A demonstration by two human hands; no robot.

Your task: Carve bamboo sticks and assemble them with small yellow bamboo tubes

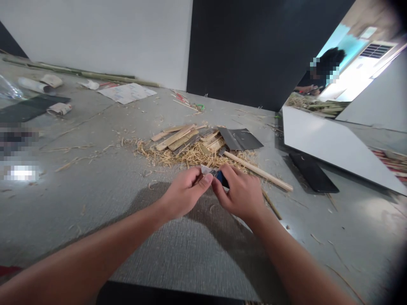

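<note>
My left hand is closed, with thumb and fingers pinching a small whitish flat piece. Close beside it, my right hand is wrapped round a small dark blue object, mostly hidden by the fingers. Something small and dark lies between the two sets of fingertips, too blurred to name. Just beyond the hands is a heap of thin straw-coloured shavings with split bamboo strips on it. A round pale stick slants from the heap past my right hand.
A dark sheet rests against the heap. To the right, a black flat slab lies beside a large white panel. Bamboo poles and a paper sheet lie along the wall. A person sits at the upper right.
</note>
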